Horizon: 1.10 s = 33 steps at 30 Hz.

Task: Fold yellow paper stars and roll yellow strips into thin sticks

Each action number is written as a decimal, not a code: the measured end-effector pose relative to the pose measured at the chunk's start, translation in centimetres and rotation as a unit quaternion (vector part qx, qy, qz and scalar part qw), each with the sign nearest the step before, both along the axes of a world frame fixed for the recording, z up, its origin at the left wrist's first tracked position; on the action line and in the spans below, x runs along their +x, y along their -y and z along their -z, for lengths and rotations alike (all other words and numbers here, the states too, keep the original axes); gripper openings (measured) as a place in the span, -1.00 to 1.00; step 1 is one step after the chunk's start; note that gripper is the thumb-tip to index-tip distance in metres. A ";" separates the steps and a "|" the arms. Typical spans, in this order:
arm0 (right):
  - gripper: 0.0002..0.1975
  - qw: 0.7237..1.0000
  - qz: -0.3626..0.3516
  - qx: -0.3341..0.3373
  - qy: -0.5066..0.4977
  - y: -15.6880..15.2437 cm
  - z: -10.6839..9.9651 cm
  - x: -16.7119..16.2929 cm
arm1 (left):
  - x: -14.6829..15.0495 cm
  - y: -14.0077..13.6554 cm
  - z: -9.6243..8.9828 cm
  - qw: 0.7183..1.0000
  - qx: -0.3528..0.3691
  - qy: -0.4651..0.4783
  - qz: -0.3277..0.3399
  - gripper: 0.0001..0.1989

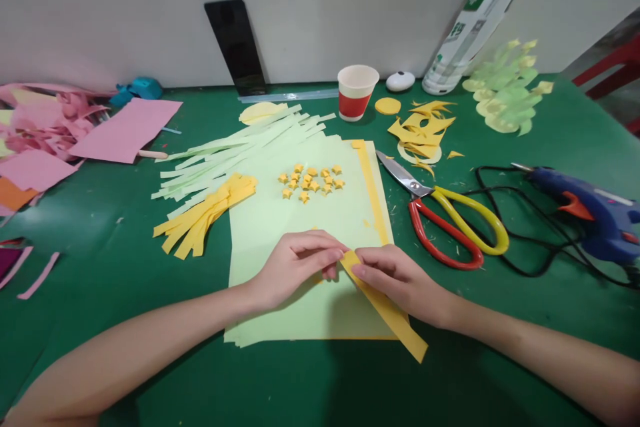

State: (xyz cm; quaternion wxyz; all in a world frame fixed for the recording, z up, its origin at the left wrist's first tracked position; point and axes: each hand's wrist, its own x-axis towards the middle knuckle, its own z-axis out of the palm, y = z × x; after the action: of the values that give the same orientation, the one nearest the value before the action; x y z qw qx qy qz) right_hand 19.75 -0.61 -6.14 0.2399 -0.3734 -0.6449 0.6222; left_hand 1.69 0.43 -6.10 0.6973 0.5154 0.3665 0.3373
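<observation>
Apparent step: end-folding. Left hand (300, 265) and right hand (405, 282) have fingers (363, 272) clamped on the yellow strip (400, 327) near its upper end. Next move likely requires edge alignment.

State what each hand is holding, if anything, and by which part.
The left hand pinches the upper end of a yellow paper strip; the right hand grips it just below, lower end free.

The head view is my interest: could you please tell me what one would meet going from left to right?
Loose pink strip, bundle of yellow strips, left hand, right hand, glue gun.
</observation>
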 end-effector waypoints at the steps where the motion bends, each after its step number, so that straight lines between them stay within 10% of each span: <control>1: -0.62 1.000 -0.007 0.004 -0.008 -0.1 0.2 0.1 | 0.0 -0.1 0.3 1.000 -0.003 0.006 0.003 -0.84; 33: -0.66 0.994 0.051 0.099 0.002 -0.2 2.2 0.3 | 1.0 -0.4 1.7 0.998 -0.033 -0.050 -0.029 -0.90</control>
State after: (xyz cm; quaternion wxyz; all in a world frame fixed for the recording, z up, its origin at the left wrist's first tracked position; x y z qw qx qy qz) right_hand 20.04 -0.45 -8.31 0.3062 -0.3814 -0.6839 0.5414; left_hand 2.65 0.83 -7.79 0.6846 0.4974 0.4270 0.3187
